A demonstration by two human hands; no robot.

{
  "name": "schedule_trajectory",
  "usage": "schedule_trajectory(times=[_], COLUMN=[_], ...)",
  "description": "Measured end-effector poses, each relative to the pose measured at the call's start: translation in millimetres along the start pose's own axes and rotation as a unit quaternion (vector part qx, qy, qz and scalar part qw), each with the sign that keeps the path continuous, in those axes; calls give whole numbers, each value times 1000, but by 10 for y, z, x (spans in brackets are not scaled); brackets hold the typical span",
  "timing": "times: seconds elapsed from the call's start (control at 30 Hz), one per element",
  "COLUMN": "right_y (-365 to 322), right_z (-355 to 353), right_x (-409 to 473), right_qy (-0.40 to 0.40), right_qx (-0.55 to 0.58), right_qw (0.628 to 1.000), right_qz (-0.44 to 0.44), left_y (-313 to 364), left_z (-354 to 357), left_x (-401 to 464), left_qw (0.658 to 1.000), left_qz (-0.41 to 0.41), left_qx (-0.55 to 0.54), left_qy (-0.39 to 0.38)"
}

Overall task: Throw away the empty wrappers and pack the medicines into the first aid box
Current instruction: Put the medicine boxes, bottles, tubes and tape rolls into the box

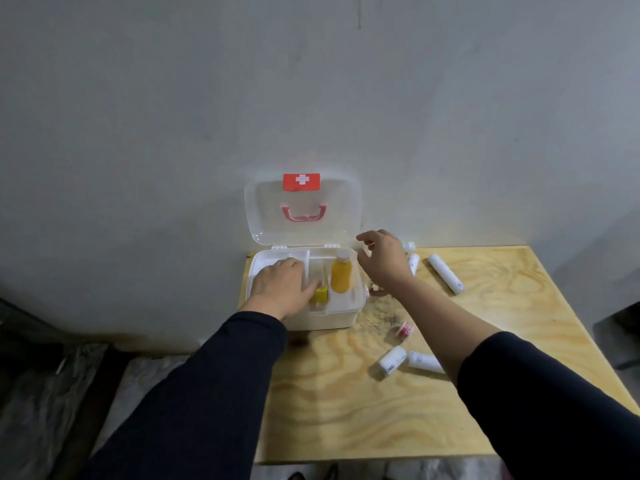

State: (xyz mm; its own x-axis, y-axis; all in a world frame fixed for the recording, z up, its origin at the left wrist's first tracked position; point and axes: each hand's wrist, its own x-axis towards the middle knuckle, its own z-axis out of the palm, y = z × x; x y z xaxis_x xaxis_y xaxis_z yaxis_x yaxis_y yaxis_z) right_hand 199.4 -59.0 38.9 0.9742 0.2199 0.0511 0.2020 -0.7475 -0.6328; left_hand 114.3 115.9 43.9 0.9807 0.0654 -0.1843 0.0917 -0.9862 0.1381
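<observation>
The white first aid box (341,315) stands open at the table's back left, its clear lid (332,220) upright against the wall. An orange bottle (341,275) lies in its right compartment. My left hand (280,284) is inside the box, fingers touching a small yellow item (321,294). Over the box's right rim my right hand (382,259) hovers, fingers apart, holding nothing. White tubes lie on the table: one long tube (446,273) at the back right, two (392,361) (425,362) near my right forearm.
The wooden table (346,410) stands against a grey wall. A small red-and-white item (404,330) lies right of the box. More white tubes (412,263) sit behind my right hand. Dark floor and plastic sheeting lie to the left.
</observation>
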Motion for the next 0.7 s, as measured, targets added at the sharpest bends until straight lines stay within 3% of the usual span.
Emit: schedule_trajectory(times=[0.17,0.33,0.7], right_y=[449,891,1469], right_z=[-289,-567,-485], right_x=[164,390,888], right_qy=[-5,-61,-155], right_qx=[-43,-92,-109], right_qw=[999,993,981], right_qz=[30,37,-30], left_y=[279,727,1622], left_z=[-209,-370,36], left_x=[298,555,955], left_qw=[997,992,995], left_qz=[26,35,-4], left_qx=[-13,-33,-72], left_qy=[66,118,76])
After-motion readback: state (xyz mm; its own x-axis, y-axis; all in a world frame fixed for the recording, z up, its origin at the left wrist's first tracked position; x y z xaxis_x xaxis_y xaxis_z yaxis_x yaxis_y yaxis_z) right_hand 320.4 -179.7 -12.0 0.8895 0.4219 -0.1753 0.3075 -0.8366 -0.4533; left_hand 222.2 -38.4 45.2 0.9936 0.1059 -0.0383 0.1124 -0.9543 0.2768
